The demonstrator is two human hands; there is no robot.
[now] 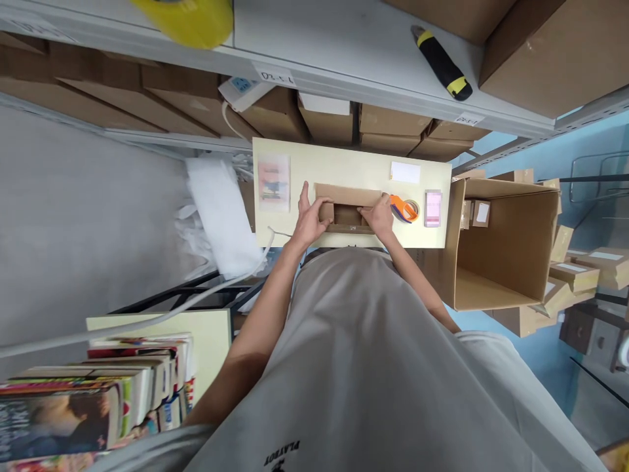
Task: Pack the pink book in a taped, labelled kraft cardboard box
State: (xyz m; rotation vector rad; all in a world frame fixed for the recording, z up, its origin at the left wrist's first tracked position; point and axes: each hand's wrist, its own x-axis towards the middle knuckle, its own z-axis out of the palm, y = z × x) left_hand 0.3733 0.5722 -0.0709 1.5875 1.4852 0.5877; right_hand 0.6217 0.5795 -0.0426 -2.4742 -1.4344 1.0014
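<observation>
A small open cardboard box (pixel 348 194) sits on the cream tabletop (pixel 339 164), its back flap raised and its inside showing nothing but brown card. My left hand (pixel 310 221) grips the box's left side, with thumb and forefinger at the wall and another finger sticking up. At the right end, my right hand (pixel 381 215) holds the wall, its fingertips partly inside. Just beyond that hand lies an orange tape dispenser (pixel 403 208) with a roll of tape. A plastic-wrapped book or packet (pixel 274 183) rests on the table's left part.
A phone (pixel 433 208) and a white slip (pixel 405 172) lie at the table's right. Beside it stands a large open carton (pixel 506 246). A shelf above bears a box cutter (pixel 442 64) and yellow tape (pixel 196 23). Books (pixel 122 387) and a cable (pixel 196 305) are at left.
</observation>
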